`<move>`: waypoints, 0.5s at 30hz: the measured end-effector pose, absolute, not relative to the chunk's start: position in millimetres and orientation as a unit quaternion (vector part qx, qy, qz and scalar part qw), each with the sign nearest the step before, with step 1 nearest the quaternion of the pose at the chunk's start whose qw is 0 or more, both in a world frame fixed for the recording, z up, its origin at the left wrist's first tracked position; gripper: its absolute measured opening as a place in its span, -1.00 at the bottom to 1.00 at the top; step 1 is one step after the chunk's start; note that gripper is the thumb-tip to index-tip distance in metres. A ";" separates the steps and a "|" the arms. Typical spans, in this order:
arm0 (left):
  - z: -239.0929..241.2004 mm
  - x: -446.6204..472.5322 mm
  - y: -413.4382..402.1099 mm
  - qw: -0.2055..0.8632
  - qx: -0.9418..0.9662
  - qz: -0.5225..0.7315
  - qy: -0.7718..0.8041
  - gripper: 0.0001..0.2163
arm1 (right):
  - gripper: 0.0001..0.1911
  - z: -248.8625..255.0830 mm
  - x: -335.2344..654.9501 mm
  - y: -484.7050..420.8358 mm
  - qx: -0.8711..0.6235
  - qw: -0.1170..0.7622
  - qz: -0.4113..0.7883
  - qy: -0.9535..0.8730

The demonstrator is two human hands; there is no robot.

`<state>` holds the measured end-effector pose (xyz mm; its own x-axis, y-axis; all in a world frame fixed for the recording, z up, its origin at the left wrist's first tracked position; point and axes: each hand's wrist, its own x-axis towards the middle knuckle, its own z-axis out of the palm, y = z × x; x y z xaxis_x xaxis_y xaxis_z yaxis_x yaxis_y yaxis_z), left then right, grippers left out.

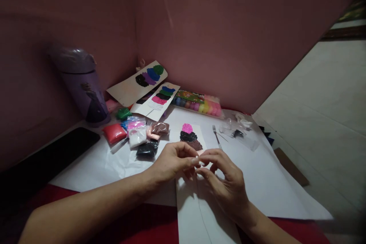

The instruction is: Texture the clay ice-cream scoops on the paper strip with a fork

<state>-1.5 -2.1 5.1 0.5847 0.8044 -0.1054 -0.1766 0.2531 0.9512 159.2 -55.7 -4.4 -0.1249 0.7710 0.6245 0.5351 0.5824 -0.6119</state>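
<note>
A small white piece of modelling clay (201,163) is between my fingertips, above a white card strip (185,213). My left hand (173,162) pinches it with thumb and index finger. From the other side, my right hand (225,173) has its curled fingers on the same piece. The card carries a textured pink patch (187,128), a black patch (188,136) and a brown patch (195,145), stacked like ice-cream scoops. A thin drawn line runs down the card's lower part. My fingers hide some of the card just below the brown patch.
Clay packets, including a red one (114,133) and a black one (147,149), lie left. A purple bottle (82,91) and a dark phone-like slab (71,148) are farther left. Behind are decorated cards (158,101) and a clay pack (200,103); a small fork (216,136) and plastic wrappers (240,131) lie right.
</note>
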 end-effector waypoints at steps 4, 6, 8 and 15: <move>7.6 -2.3 -2.6 0.724 0.506 0.362 0.298 -0.72 | -0.84 -5.1 159.8 -56.1 -0.444 0.506 0.124 -0.729; 8.8 -2.6 -3.6 0.718 0.516 0.364 0.293 -0.76 | -0.87 -6.6 160.3 -56.0 -0.448 0.502 0.141 -0.726; 8.8 -2.7 -4.3 0.714 0.521 0.369 0.287 -0.76 | -0.87 -8.2 160.5 -55.4 -0.449 0.501 0.159 -0.722; 6.9 -2.4 -3.2 0.730 0.518 0.328 0.302 -0.67 | -0.89 -6.8 159.2 -55.4 -0.435 0.511 0.157 -0.724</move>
